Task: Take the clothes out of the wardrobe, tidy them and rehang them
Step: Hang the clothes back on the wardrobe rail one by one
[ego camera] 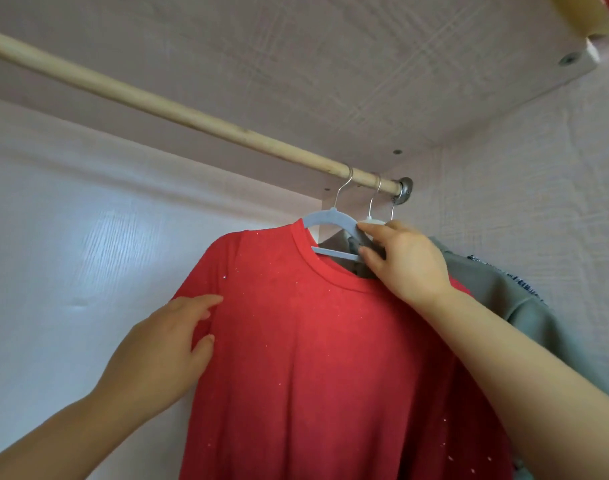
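Note:
A red shirt (313,341) hangs on a light blue hanger (325,218) hooked over the wooden rod (178,110). My right hand (403,261) pinches the hanger's right arm at the shirt's neckline. My left hand (168,348) holds the shirt's left shoulder and sleeve seam, thumb in front of the fabric, fingers along it. Behind the red shirt a grey-green garment (497,289) hangs on a white hanger (374,220) near the rod's right end; most of it is hidden by my right arm.
The rod ends in a metal bracket (403,188) on the wardrobe's right wall (538,188). The top panel (296,64) sits close above the rod. The white back wall (71,254) lies to the left, where the rod is bare.

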`<state>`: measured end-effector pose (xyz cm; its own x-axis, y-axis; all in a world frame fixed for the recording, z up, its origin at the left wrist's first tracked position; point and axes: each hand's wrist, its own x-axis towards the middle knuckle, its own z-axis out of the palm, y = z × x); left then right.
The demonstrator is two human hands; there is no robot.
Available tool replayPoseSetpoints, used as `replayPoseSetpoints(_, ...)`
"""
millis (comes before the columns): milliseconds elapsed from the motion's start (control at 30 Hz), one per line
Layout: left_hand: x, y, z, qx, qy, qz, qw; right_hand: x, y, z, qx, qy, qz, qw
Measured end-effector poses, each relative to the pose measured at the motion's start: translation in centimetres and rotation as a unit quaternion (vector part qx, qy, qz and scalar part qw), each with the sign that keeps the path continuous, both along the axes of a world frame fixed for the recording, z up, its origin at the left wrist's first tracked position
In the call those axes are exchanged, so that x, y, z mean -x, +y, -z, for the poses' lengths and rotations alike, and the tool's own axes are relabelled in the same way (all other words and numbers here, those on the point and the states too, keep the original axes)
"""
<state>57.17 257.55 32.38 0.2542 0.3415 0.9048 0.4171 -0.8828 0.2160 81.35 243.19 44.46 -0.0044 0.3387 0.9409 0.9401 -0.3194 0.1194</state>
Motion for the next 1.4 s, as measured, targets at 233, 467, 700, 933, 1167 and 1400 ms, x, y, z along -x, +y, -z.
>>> replayPoseSetpoints(233,2.7,0.0,1.4,0.015,0.002,-0.011,1.000,6.2,1.1,6.2,0.005,-0.059,-0.068,0.996)
replayPoseSetpoints(467,8.7,-0.9,7.3,0.095,0.048,-0.074,0.992,15.3,4.0,16.5,0.117,-0.008,-0.204,0.972)
replayPoseSetpoints(700,17.0,-5.4,17.6,0.187,0.103,-0.213,0.953,23.6,5.3,27.4,0.233,0.039,-0.336,0.912)
replayPoseSetpoints(933,24.8,-15.2,29.7,0.375,0.078,-0.385,0.840,31.5,3.9,37.8,0.377,0.023,-0.490,0.786)
replayPoseSetpoints(1167,26.8,-32.3,39.1,0.518,0.007,-0.548,0.657,39.3,-4.9,46.8,0.476,-0.071,-0.636,0.603)
replayPoseSetpoints(1400,25.9,-52.1,43.2,0.564,-0.122,-0.677,0.457,46.0,-19.3,52.6,0.523,-0.219,-0.733,0.376)
